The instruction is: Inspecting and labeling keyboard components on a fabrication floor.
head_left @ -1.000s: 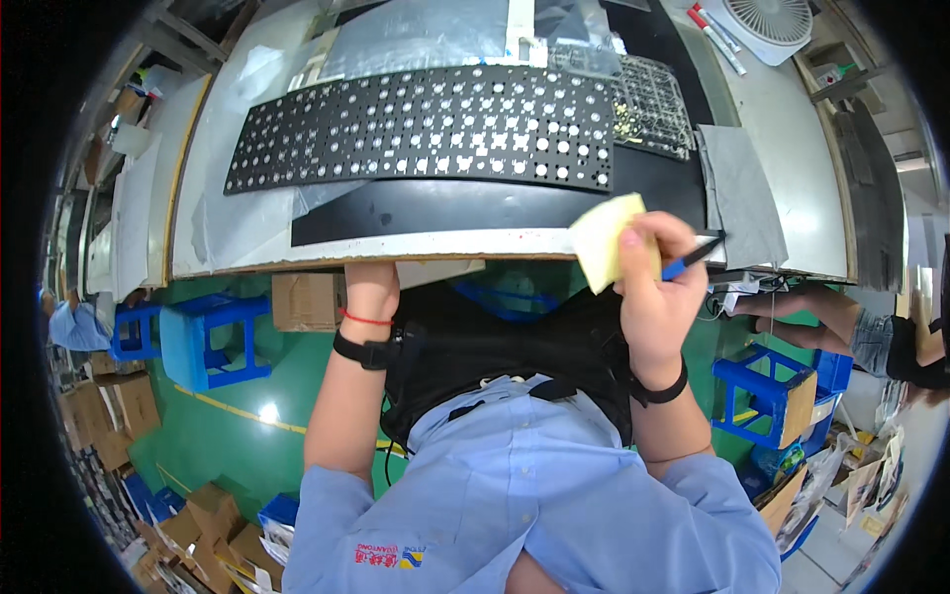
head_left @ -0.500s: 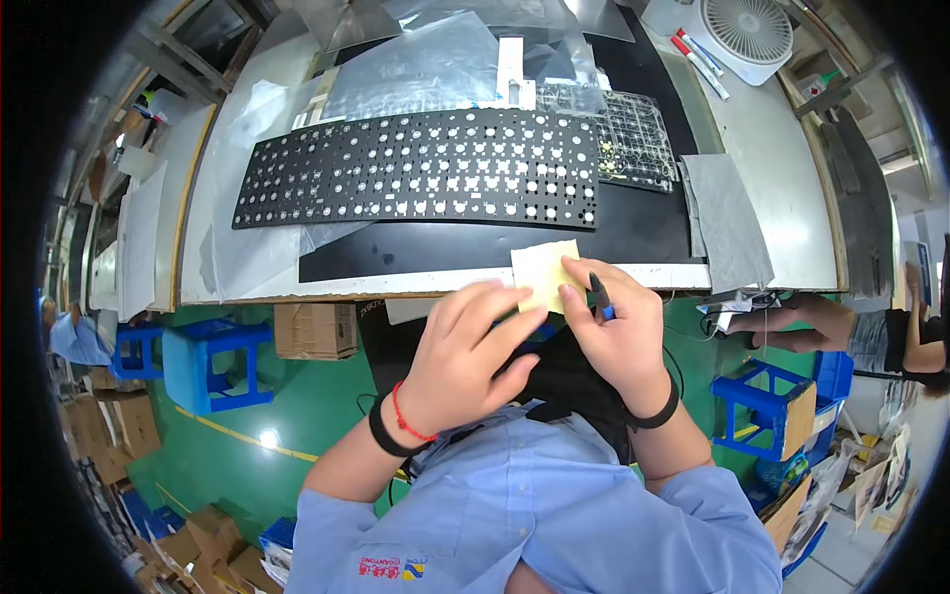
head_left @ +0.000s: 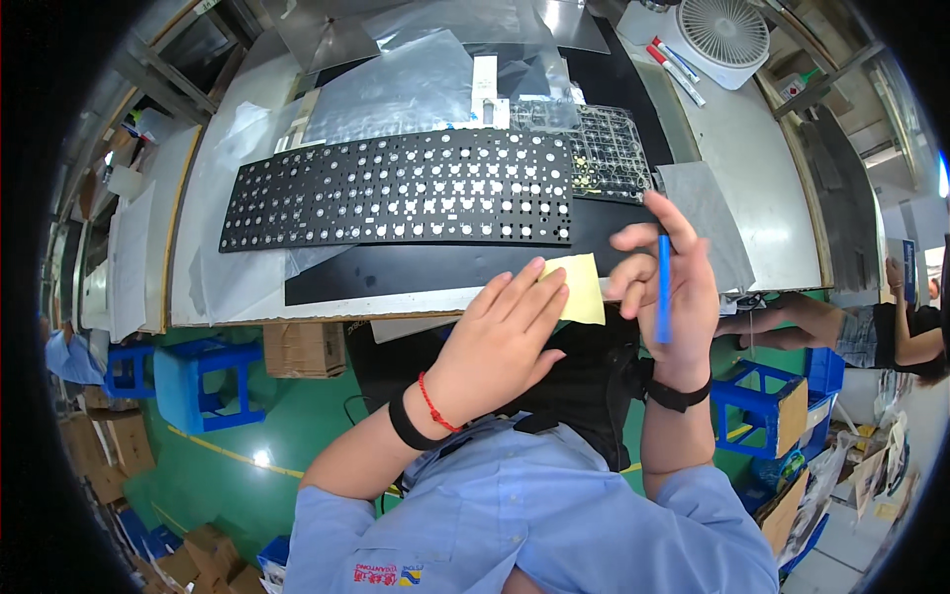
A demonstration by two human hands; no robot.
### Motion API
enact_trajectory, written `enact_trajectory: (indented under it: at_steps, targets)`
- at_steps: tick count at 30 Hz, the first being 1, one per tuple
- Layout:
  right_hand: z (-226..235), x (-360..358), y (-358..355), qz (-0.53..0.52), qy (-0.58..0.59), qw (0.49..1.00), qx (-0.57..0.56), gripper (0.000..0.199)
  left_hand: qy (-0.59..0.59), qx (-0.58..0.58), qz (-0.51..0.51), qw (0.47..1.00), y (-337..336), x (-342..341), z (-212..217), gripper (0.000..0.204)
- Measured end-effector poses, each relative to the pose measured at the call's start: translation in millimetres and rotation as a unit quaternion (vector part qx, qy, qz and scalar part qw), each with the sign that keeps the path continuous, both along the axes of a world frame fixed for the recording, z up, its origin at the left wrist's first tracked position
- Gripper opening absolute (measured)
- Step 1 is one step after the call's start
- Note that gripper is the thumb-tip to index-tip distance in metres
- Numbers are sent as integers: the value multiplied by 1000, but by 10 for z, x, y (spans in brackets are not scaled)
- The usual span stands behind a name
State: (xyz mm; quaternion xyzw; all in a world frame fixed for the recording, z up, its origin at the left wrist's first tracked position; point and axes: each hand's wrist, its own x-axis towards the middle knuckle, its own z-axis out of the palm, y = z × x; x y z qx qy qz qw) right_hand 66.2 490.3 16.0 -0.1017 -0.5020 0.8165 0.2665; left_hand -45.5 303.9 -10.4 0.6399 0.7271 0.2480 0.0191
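Observation:
A yellow sticky note [head_left: 584, 287] lies at the front edge of the table, its right part uncovered. The outstretched fingers of my left hand [head_left: 500, 342] rest flat over its left side, the thumb held apart below. Just right of the note, my right hand [head_left: 678, 287] is raised with its fingers partly spread and a blue pen [head_left: 664, 297] held upright among them. Beyond both hands lies a long black keyboard plate [head_left: 396, 193] with rows of round pale spots. A clear keyboard-sized panel [head_left: 614, 148] sits behind its right end.
A black mat [head_left: 396, 272] covers the middle of the table. Clear plastic sheets [head_left: 396, 84] lie at the back, grey sheets [head_left: 703, 223] to the right. Markers [head_left: 678, 71] and a white fan [head_left: 722, 35] stand far right. A blue stool [head_left: 203, 381] is left; another person [head_left: 891, 327] is right.
My right hand has let go of the note and moved right and up, turning the pen upright. My left hand now lies over the note, which has shifted slightly right.

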Motion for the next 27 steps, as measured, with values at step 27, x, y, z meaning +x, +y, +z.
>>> enact_trajectory:
  at_steps: [27]
  targets:
    - [-274,-242,386,-218,-218,857,414,34,9,14,0,1000,567,232,25,53]
